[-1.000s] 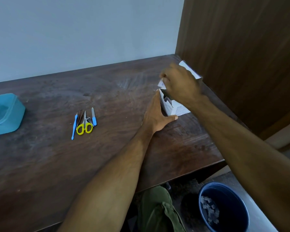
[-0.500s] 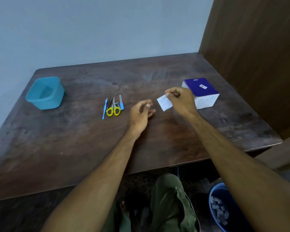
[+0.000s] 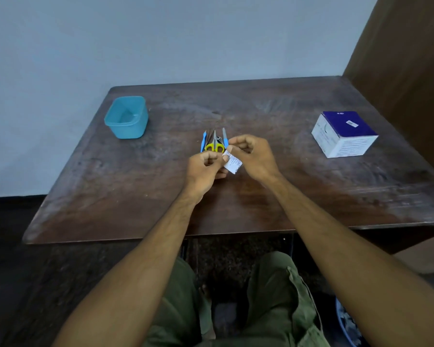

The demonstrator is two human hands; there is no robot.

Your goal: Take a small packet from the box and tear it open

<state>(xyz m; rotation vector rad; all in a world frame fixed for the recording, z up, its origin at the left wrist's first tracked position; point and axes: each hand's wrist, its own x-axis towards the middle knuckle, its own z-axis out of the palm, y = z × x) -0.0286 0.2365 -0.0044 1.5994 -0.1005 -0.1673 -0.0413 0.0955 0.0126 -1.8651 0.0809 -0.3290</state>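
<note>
White packet (image 3: 232, 164) with dark print. Scissors (image 3: 214, 146) yellow-handled; tub (image 3: 126, 117) teal. Box (image 3: 344, 134) white, dark-blue top; surface (image 3: 286, 191) dark brown.

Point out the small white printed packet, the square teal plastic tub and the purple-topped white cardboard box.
small white printed packet (image 3: 233, 165), head view, its printed face.
square teal plastic tub (image 3: 128, 130), head view, its front wall.
purple-topped white cardboard box (image 3: 346, 125), head view, its purple top.

1. The white packet (image 3: 232, 164), at frame centre, carries fine dark print, too small to read.
2. The blue-and-white box (image 3: 344, 134), at right, bears a small barcode sticker and side print, both illegible.
</note>
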